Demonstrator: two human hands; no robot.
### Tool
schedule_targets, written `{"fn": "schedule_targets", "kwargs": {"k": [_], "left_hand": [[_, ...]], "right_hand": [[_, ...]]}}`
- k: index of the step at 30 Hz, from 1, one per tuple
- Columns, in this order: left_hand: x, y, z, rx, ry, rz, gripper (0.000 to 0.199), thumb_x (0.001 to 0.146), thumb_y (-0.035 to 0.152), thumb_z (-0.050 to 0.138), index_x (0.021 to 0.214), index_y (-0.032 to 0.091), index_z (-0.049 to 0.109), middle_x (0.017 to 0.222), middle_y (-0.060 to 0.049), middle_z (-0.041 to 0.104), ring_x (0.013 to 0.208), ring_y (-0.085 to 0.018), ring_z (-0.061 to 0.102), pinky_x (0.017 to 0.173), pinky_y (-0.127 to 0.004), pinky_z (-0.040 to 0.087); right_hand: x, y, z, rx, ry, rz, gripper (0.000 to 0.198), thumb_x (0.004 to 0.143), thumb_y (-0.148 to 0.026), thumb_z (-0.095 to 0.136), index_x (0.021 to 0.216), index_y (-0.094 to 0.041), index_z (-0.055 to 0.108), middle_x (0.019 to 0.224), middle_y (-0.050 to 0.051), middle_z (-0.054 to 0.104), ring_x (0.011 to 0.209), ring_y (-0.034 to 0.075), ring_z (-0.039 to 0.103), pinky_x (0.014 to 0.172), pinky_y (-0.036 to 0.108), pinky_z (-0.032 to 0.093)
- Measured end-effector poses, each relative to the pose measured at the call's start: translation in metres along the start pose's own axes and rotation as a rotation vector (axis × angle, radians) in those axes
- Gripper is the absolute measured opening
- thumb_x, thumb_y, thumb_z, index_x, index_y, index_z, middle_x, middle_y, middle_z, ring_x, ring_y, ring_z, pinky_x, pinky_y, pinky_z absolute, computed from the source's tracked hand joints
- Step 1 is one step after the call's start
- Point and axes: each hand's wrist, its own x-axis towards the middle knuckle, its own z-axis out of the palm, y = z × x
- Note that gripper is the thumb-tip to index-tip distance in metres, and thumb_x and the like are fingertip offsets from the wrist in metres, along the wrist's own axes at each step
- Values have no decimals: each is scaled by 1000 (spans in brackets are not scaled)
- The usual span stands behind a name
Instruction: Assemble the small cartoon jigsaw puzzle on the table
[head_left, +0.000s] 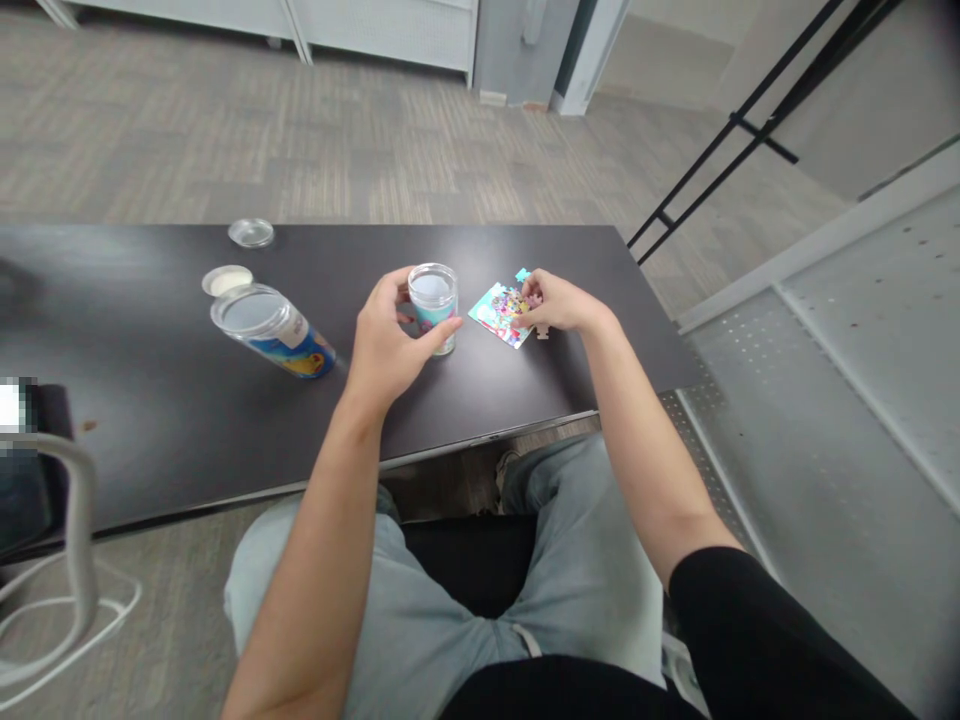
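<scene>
My left hand (pixel 390 335) is wrapped round a small clear plastic jar (pixel 435 305) with a teal and pink printed wrap. The jar stands upright, its top facing me. To its right, my right hand (pixel 559 303) is curled over a colourful printed card (pixel 495 310). Its fingers and thumb close round small jigsaw puzzle pieces (pixel 535 300), partly hidden by the hand. A cyan jigsaw piece (pixel 523 274) shows just beyond the fingers, and a pale one (pixel 542 333) sticks out below them.
On the left, a larger clear canister (pixel 274 330) with a blue and yellow wrap stands on the dark table (pixel 180 420). Behind it lie a whitish round lid (pixel 226 280) and a clear lid (pixel 251 233). A dark device (pixel 34 490) and white cable (pixel 79 540) are at far left.
</scene>
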Motion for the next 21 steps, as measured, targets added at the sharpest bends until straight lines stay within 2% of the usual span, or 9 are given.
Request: {"fn": "schedule_targets", "kwargs": {"k": [4, 6, 8, 10, 12, 13, 15, 17, 21], "left_hand": [[0, 1, -1, -15, 4, 5, 72, 88, 48, 99, 154, 27, 78, 151, -11, 91, 129, -37, 88, 95, -48, 71], [0, 3, -2, -16, -17, -9, 74, 88, 49, 100, 155, 28, 77, 154, -12, 90, 132, -38, 87, 97, -49, 72], [0, 3, -5, -12, -39, -19, 74, 89, 48, 101, 156, 29, 77, 156, -12, 89, 135, -40, 87, 101, -51, 74], [1, 3, -7, -6, -53, -24, 74, 90, 47, 102, 157, 31, 76, 157, -12, 88, 138, -41, 86, 104, -54, 74], [1, 1, -9, 2, -51, -22, 74, 89, 45, 102, 158, 32, 76, 158, -12, 87, 138, -40, 86, 106, -54, 74], [2, 0, -9, 6, -45, -19, 75, 89, 45, 102, 158, 32, 76, 158, -12, 87, 138, -40, 86, 106, -54, 74], [2, -1, -9, 9, -32, -6, 77, 88, 46, 102, 158, 30, 76, 157, -13, 87, 137, -41, 85, 105, -54, 74], [1, -1, -8, 5, -31, 10, 77, 89, 47, 102, 159, 28, 76, 157, -14, 87, 137, -42, 85, 103, -54, 74], [1, 0, -7, 7, -33, 8, 76, 90, 43, 100, 159, 27, 75, 160, -14, 85, 141, -40, 84, 106, -53, 74]], "right_hand": [[-1, -13, -2, 52, -75, -17, 42, 95, -19, 97, 126, -26, 71, 127, 5, 83, 122, 29, 81, 111, 39, 64], [-2, -19, -4, -5, -85, -53, 42, 102, -26, 97, 138, -22, 76, 140, 11, 86, 133, 32, 83, 120, 42, 64], [-3, -24, -4, -121, -74, -78, 63, 101, -42, 106, 152, -18, 78, 159, 19, 82, 151, 39, 78, 134, 48, 60], [-2, -30, -1, -260, -62, -57, 96, 88, -55, 119, 165, -16, 76, 178, 25, 71, 170, 49, 65, 146, 56, 52], [0, -36, 3, -351, -75, -17, 118, 78, -58, 126, 175, -17, 72, 189, 27, 60, 179, 55, 56, 151, 61, 48], [1, -39, 5, -370, -91, -6, 123, 76, -58, 127, 177, -18, 70, 190, 27, 58, 179, 55, 55, 151, 62, 47], [4, -46, 8, -377, -119, -4, 119, 78, -54, 127, 176, -19, 69, 188, 26, 59, 178, 53, 59, 150, 59, 49], [6, -51, 9, -378, -142, -12, 106, 81, -50, 125, 168, -19, 73, 183, 25, 62, 174, 49, 65, 148, 54, 52], [11, -57, 9, -381, -181, -34, 88, 83, -39, 121, 155, -19, 74, 169, 21, 73, 160, 43, 75, 135, 49, 62]]}}
